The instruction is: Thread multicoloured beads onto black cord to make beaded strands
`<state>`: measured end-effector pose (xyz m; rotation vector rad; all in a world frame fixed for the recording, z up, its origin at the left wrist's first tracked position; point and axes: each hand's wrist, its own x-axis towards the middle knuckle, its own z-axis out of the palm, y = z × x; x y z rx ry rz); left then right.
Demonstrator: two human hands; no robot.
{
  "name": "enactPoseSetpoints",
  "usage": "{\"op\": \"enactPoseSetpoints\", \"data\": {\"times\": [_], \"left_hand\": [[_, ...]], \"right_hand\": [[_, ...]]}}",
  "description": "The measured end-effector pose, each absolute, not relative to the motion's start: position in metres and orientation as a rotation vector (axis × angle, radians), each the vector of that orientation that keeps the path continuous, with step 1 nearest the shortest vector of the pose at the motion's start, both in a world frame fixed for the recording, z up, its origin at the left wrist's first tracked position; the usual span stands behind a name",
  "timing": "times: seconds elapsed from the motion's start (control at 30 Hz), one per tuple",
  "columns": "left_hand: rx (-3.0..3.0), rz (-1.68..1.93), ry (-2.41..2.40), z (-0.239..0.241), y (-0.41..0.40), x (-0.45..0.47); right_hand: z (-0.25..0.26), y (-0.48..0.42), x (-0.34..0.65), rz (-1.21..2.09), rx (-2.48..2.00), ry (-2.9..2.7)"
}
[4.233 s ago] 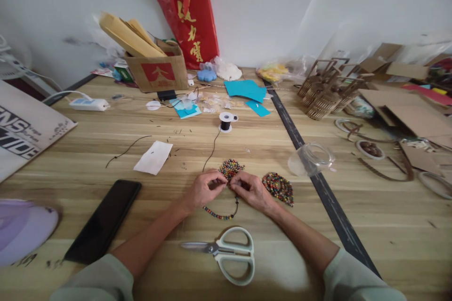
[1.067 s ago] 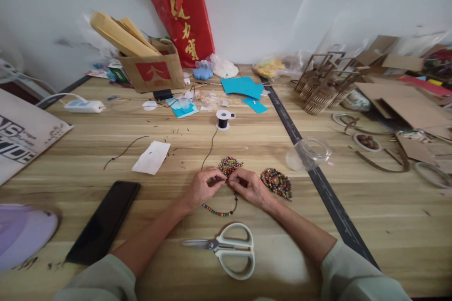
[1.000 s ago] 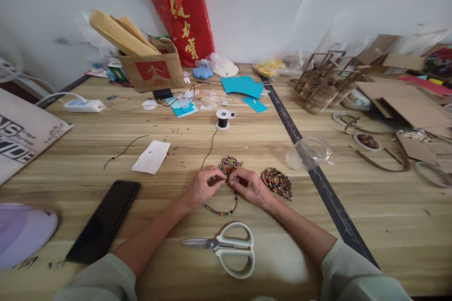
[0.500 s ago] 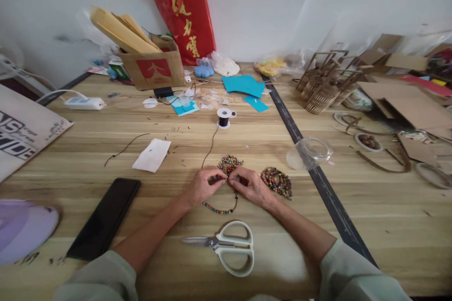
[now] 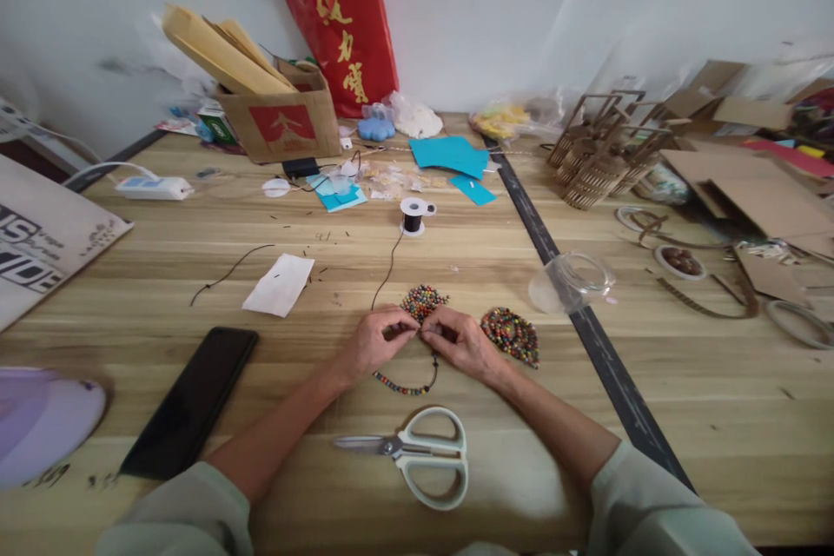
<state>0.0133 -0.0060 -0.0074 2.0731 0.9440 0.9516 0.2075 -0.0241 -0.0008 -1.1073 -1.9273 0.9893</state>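
Observation:
My left hand and my right hand meet in pinches, fingertips almost touching. Below them curves a black cord strung with small multicoloured beads; its right end rises to my right fingers, which are closed on it. What my left fingertips pinch is too small to make out. A loose pile of beads lies just beyond the fingertips. Right of my right hand is a coil of strung beads. From a white spool of black cord, a line runs down behind my left hand. Scissors lie in front, blades leftward.
A black phone and white paper lie left. Right are a clear plastic jar and small woven baskets. A cardboard box, red bag and blue cards stand or lie behind.
The view has shifted very slightly. Both hands keep the same pinched pose, and the beads, spool and scissors stay in place.

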Motion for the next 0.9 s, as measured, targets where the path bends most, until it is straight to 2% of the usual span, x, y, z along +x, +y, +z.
{"op": "enactPoseSetpoints", "data": {"times": [0.9], "left_hand": [[2.032,0.95,0.98,-0.0081,-0.0101,0.0134]], "right_hand": [[-0.0081,-0.0233,0.2084,1.145,-1.108,-1.83]]}}
